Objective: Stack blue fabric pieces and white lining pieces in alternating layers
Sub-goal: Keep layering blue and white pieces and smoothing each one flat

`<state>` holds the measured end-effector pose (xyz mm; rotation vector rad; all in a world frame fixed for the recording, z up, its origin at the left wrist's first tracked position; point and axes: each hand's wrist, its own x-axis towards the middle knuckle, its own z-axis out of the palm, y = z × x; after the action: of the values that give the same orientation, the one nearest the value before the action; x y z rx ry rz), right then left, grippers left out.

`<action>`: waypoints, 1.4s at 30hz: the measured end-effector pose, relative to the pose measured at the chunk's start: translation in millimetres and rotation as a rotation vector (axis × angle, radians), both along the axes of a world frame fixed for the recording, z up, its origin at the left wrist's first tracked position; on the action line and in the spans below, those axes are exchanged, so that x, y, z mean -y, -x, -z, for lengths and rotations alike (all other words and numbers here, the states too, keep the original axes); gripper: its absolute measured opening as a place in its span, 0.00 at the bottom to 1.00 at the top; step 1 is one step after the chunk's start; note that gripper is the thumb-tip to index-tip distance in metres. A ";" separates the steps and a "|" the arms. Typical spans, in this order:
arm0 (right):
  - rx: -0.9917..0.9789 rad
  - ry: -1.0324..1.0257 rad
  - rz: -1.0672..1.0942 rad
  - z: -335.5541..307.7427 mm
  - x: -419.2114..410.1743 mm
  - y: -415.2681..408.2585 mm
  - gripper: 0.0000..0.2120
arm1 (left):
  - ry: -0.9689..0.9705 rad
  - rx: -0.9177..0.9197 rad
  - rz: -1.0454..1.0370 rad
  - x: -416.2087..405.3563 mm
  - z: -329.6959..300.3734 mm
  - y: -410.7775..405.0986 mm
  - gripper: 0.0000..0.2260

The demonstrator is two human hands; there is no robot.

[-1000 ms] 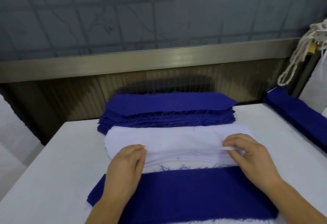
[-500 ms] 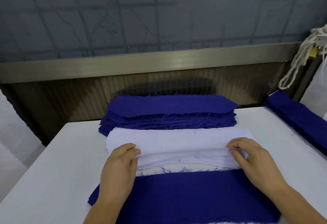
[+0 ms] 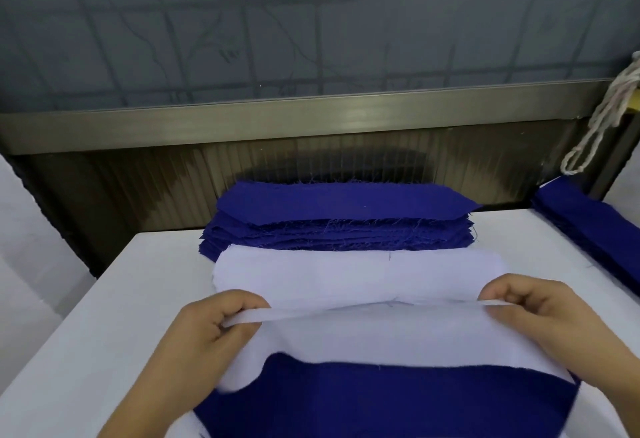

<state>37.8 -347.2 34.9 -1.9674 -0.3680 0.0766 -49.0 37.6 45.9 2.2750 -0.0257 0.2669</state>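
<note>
A white lining piece (image 3: 381, 337) hangs lifted between my hands, its lower edge draping over the blue fabric piece (image 3: 398, 399) that tops the near stack. My left hand (image 3: 207, 333) pinches the lining's left end and my right hand (image 3: 540, 313) pinches its right end. Behind it lies the pile of white lining pieces (image 3: 346, 275), and farther back a thick pile of blue fabric pieces (image 3: 339, 216).
All piles sit on a white table (image 3: 114, 316) whose far edge meets a brown ribbed wall under a metal rail. Another blue fabric stack (image 3: 595, 230) lies at the right edge, with a white cord (image 3: 602, 115) hanging above it.
Both hands have pinched the top white lining piece, lifted it off the white pile and drawn it toward me over the blue piece.
</note>
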 end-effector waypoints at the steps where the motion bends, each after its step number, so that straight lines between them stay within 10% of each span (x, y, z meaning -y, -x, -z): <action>1: -0.115 0.031 -0.050 0.5 3.0 -2.6 0.05 | 0.010 -0.084 0.038 -4.1 0.9 -0.8 0.14; 8: -0.267 0.372 -0.141 16.6 4.2 -10.0 0.06 | -0.223 -0.459 0.087 -14.8 29.2 -8.4 0.06; 17: 0.546 0.264 0.213 11.9 -3.6 8.7 0.12 | -0.145 0.238 -0.113 -6.1 16.9 -7.0 0.05; 21: 0.713 0.304 0.073 26.4 11.9 20.7 0.09 | -0.109 0.131 0.114 -17.7 19.6 5.9 0.04; 26: 0.721 0.473 -0.121 52.4 25.3 26.6 0.11 | -0.234 -0.133 0.303 -19.9 32.7 14.4 0.07; 42: 0.566 0.522 -0.152 49.9 23.5 32.6 0.21 | -0.309 -0.189 0.293 -13.1 44.4 13.7 0.06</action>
<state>5.2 -370.7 -15.0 -2.4565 -0.9425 -0.3259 -62.7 50.7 1.5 2.5533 -0.3183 -0.1153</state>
